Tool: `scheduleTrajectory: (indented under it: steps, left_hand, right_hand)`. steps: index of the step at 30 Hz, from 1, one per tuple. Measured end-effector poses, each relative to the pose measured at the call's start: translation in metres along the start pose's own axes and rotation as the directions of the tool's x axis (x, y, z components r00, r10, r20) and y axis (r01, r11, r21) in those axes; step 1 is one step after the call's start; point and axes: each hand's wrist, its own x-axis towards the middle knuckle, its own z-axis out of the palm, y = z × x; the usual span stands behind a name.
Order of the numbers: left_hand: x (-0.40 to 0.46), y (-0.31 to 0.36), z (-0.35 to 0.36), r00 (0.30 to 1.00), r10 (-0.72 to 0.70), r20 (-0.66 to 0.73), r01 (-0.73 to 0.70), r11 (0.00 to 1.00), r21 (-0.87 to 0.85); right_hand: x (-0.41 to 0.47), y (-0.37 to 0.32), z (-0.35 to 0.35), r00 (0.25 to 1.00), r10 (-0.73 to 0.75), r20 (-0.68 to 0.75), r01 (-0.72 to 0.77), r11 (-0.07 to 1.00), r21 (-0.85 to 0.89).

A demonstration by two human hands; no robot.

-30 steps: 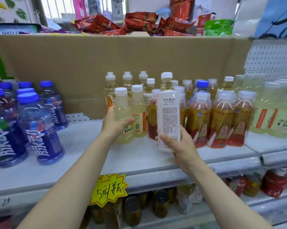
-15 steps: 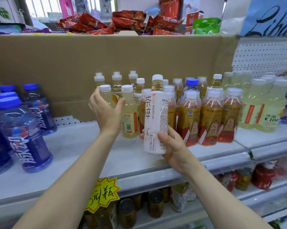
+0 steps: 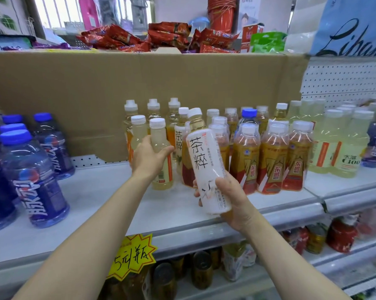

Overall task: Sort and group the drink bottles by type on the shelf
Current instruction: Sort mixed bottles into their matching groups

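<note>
— Gripped low on its white label by the right hand, the tea bottle is up off the shelf, tilted with its white cap leaning left. The thumb lies across the front; the fingers curl round behind it.

— And the left hand?

— It's wrapped round a pale bottle that stands on the shelf, thumb out to the right across its front. Another pale one stands just to its left, partly hidden by that hand.

— Where does the tea bottle sit among the rest?

— Nearer than the row, in front of a matching white-label bottle standing farther back. Just to its right stand the amber bottles with red bases, then pale C100 bottles farther right.

— What's on the left?

— Blue bottles with blue caps, well apart from the hands. Cardboard stands behind the drinks, with red snack packs on top. A yellow price tag hangs from the shelf's near edge.
</note>
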Motion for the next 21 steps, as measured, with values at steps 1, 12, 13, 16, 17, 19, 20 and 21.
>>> scheduleTrajectory:
  steps: [1,12,13,16,17,19,20,21]
  left_hand:
    - [-0.004,-0.004,-0.007,1.0,0.02,-0.013,-0.02,1.0,0.01]
    - [-0.026,-0.002,-0.027,0.893,0.291,-0.343,-0.242,0.954,0.179]
    - [-0.028,0.01,-0.022,0.833,0.414,-0.367,-0.387,0.91,0.147]
    - [-0.012,0.049,-0.009,0.907,0.388,-0.165,-0.414,0.895,-0.168]
    - [-0.002,0.059,-0.005,0.958,0.283,-0.047,-0.284,0.914,-0.29]
    - [0.021,0.075,0.005,0.981,0.108,0.158,-0.029,0.898,-0.438]
    - [0.031,0.081,0.01,0.973,0.059,0.225,0.056,0.88,-0.472]
    - [0.04,0.085,0.015,0.96,0.02,0.279,0.122,0.868,-0.481]
  right_hand:
    - [-0.002,-0.001,-0.003,1.0,-0.017,-0.022,0.017,1.0,0.007]
    - [-0.004,-0.005,-0.031,0.982,-0.084,-0.171,0.099,0.992,0.077]
    - [-0.003,-0.005,-0.031,0.981,-0.084,-0.173,0.098,0.992,0.079]
    - [-0.001,-0.004,-0.031,0.984,-0.081,-0.161,0.094,0.993,0.075]
    - [-0.001,-0.003,-0.031,0.984,-0.08,-0.162,0.094,0.993,0.078]
    - [-0.002,-0.003,-0.031,0.983,-0.08,-0.167,0.096,0.991,0.089]
    - [-0.002,-0.002,-0.031,0.982,-0.082,-0.168,0.098,0.991,0.091]
    - [-0.002,-0.002,-0.031,0.982,-0.084,-0.168,0.1,0.991,0.084]
